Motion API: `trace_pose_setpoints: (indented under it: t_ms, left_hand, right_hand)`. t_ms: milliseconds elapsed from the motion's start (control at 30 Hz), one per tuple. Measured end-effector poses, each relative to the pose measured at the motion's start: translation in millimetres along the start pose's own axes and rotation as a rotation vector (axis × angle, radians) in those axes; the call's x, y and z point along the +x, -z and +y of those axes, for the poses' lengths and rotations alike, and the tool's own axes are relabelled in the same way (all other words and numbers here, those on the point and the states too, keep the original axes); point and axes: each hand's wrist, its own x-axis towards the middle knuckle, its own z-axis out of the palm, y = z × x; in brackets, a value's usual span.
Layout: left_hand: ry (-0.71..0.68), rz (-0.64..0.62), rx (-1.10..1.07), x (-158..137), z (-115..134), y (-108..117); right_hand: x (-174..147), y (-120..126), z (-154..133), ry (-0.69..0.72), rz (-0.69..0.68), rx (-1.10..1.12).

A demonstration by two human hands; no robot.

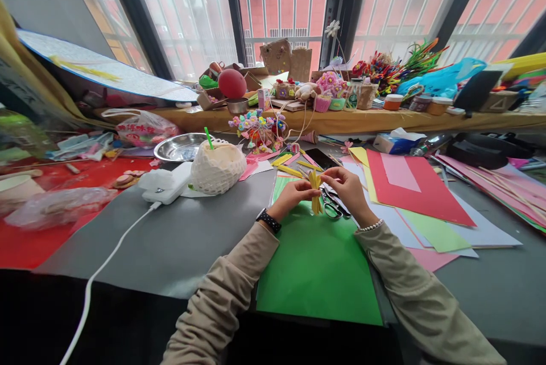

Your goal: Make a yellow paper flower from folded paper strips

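Above the green sheet [318, 274], my left hand [294, 193] pinches a narrow bundle of yellow folded paper [316, 199], its ends fanned out a little. My right hand [348, 186] comes in from the other side, thumb and fingertips closed at the upper right edge of that paper. Just behind and below the paper lies a pair of scissors [333, 210], partly covered by my right hand. Yellow paper strips [290, 170] and pink ones are scattered beyond my fingers, close to a dark phone [321, 158].
Coloured sheets [422, 189] overlap on the right. To the left are a net-wrapped coconut [218, 166] with a green straw, a metal plate [181, 148] and a white charger [168, 183] with its cable. A wooden ledge [205, 121] full of crafts runs along the back.
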Motion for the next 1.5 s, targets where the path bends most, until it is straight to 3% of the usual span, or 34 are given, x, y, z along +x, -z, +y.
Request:
trace_pose_setpoints:
  t_ms: [200,667,900,1167,1500]
  left_hand:
    - [0.033,0.02,-0.017,-1.1,0.3,-0.4]
    - [0.056,0.031,-0.045,-3.7,2.0,-3.9]
    - [-0.076,0.024,0.024,1.7,-2.2,-0.6]
    - [-0.089,0.063,0.121,4.2,-7.6,1.0]
    - [-0.027,0.116,0.013,2.5,-6.9,-4.9]
  right_hand:
    - [-2.5,-2.8,-0.9,0.029,0.035,-0.031]
    - [-13.4,-10.5,-3.7,0.371,0.199,-0.396]
    - [-6.7,-2.9,-3.4,0.242,0.078,-0.247]
    - [-3.9,-1.6,-1.0,0.251,0.047,-0.269]
    - [-9.9,-9.7,6.4,0.54,0.216,-0.596]
